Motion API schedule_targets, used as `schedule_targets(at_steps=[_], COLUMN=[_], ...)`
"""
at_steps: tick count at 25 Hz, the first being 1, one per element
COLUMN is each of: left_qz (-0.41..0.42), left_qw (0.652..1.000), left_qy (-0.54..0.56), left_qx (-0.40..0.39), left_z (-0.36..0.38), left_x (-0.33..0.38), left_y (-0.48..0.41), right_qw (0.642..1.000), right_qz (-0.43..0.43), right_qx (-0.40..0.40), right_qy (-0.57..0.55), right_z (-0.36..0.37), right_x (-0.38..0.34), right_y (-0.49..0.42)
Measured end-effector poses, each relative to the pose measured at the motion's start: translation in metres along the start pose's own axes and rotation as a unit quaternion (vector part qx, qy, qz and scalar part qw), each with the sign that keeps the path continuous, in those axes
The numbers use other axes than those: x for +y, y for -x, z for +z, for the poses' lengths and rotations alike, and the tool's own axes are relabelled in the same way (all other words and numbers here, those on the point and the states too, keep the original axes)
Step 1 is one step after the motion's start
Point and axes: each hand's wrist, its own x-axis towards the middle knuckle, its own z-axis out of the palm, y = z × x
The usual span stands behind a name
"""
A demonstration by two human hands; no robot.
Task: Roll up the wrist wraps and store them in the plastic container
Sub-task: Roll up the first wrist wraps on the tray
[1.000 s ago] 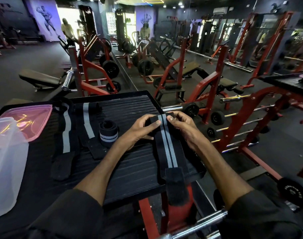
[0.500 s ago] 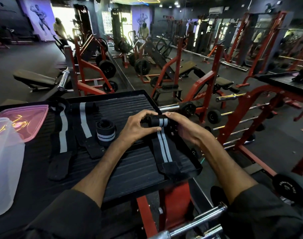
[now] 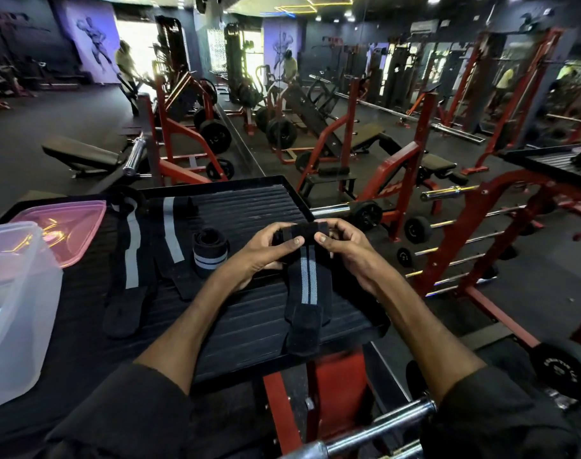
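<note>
Two hands: both closed on the same wrist wrap, above the right part of the desk
Left hand (image 3: 266,248): fingers curled over the rolled end of the wrap from its left side, thumb pressed on the near face of the roll
Right hand (image 3: 343,241): fingers curled over the roll from its right side, thumb tip on the near face, just beside the left thumb
Held wrist wrap (image 3: 305,286): black with a pair of grey stripes; far end wound into a small roll between the hands, the rest trailing toward the camera, its plain black tab end lying flat at the near edge of the desk
Rolled wrist wrap (image 3: 210,251): already wound, standing on end on the desk just left of the left hand, apart from it
Flat wrist wraps: two lie unrolled side by side left of the roll, one (image 3: 130,256) nearer the container, the other (image 3: 171,235) beside it, each with a grey stripe
Plastic container (image 3: 16,303): clear, at the left edge of the desk, well apart from the hands; what is inside cannot be told
Pink lid (image 3: 67,226): lying flat behind the container, off it
Desk (image 3: 249,210): black ribbed surface with a raised rim
</note>
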Motion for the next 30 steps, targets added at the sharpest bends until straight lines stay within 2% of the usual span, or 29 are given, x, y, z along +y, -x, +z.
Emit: schedule_targets(at_steps=[3, 7, 10, 12, 16, 18, 20, 23, 27, 30], left_qz=[0.05, 0.13, 0.163, 0.184, 0.179, 0.135, 0.051, -0.036, 0.008, 0.052], left_qw=[0.997, 0.977, 0.967, 0.962, 0.963, 0.978, 0.997, 0.996, 0.994, 0.987], left_qy=[-0.05, -0.142, -0.166, -0.172, -0.171, -0.136, -0.062, -0.055, -0.098, -0.151], left_qx=[0.043, 0.088, 0.105, 0.105, 0.104, 0.08, 0.013, -0.06, -0.052, -0.016], left_z=[0.005, 0.002, 0.002, 0.002, -0.006, -0.009, -0.011, -0.013, -0.007, -0.004], left_x=[-0.004, -0.01, -0.009, -0.008, -0.01, -0.008, -0.009, -0.015, -0.019, -0.026], left_y=[0.005, 0.007, 0.012, 0.016, 0.023, 0.026, 0.028, 0.03, 0.028, 0.025], right_qw=[1.0, 0.986, 0.968, 0.973, 0.985, 0.992, 0.996, 0.996, 0.991, 0.989], right_qz=[0.01, 0.091, 0.127, 0.144, 0.141, 0.098, 0.058, 0.038, 0.015, 0.008], right_qx=[-0.016, -0.07, -0.083, -0.084, -0.099, -0.068, -0.061, -0.067, -0.047, -0.073], right_qy=[-0.012, -0.124, -0.201, -0.16, 0.017, 0.041, 0.029, 0.036, 0.123, 0.132], right_z=[-0.001, -0.008, -0.004, 0.002, 0.009, 0.01, 0.013, 0.012, 0.016, 0.015], right_x=[0.004, -0.002, -0.007, -0.005, 0.002, 0.003, 0.003, 0.005, 0.008, 0.012], right_y=[0.002, 0.001, -0.003, -0.002, 0.003, 0.005, 0.01, 0.015, 0.017, 0.018])
